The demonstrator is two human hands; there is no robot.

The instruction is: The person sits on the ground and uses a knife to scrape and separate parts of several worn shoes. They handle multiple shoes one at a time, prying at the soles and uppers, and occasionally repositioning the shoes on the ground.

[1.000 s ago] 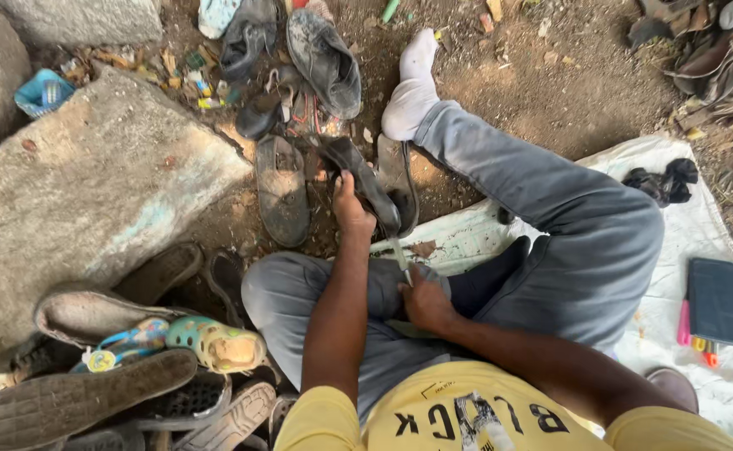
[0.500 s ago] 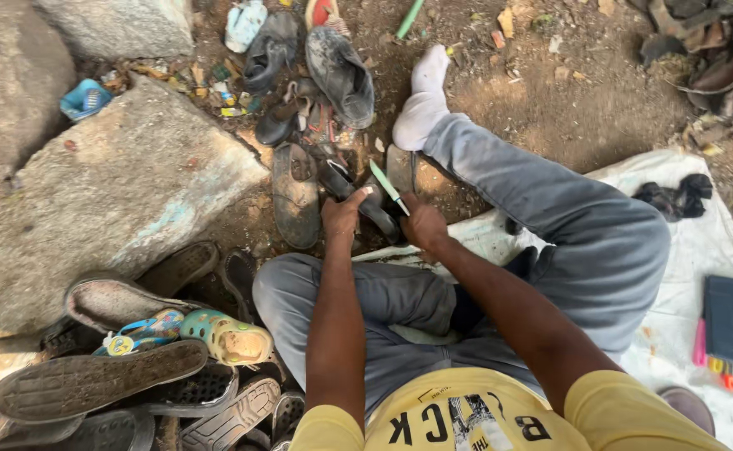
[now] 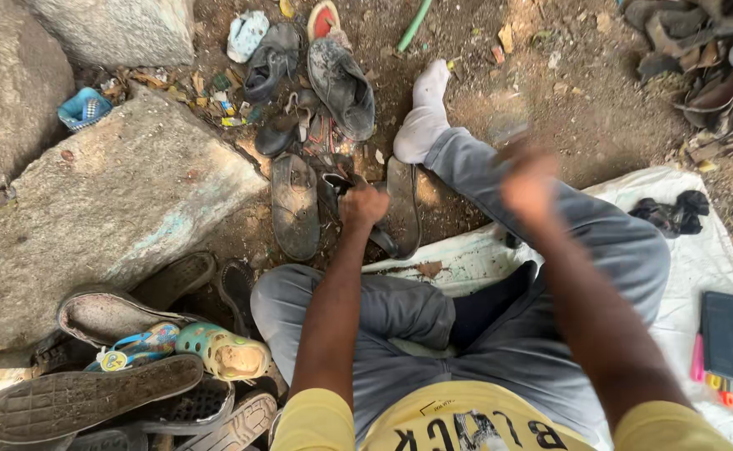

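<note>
I sit on the ground with my legs stretched out. My left hand (image 3: 363,205) reaches forward and grips a worn black sandal (image 3: 402,209) that lies on the dirt next to my socked foot (image 3: 421,117). A flat grey sole (image 3: 294,206) lies just left of that hand. My right hand (image 3: 528,182) is lifted above my right thigh and blurred by motion. Its fingers look closed around a small tool (image 3: 506,130), which shows only as a grey smear above the fist.
A big flat rock (image 3: 107,200) fills the left. Old shoes (image 3: 341,79) lie ahead, and more soles and a green child's clog (image 3: 220,351) pile at lower left. A white sheet (image 3: 700,259) on the right holds a dark case (image 3: 729,334), markers and black cloth (image 3: 675,210).
My right hand has left the sandal and swung up and to the right with the tool. My left hand has stayed on the sandal.
</note>
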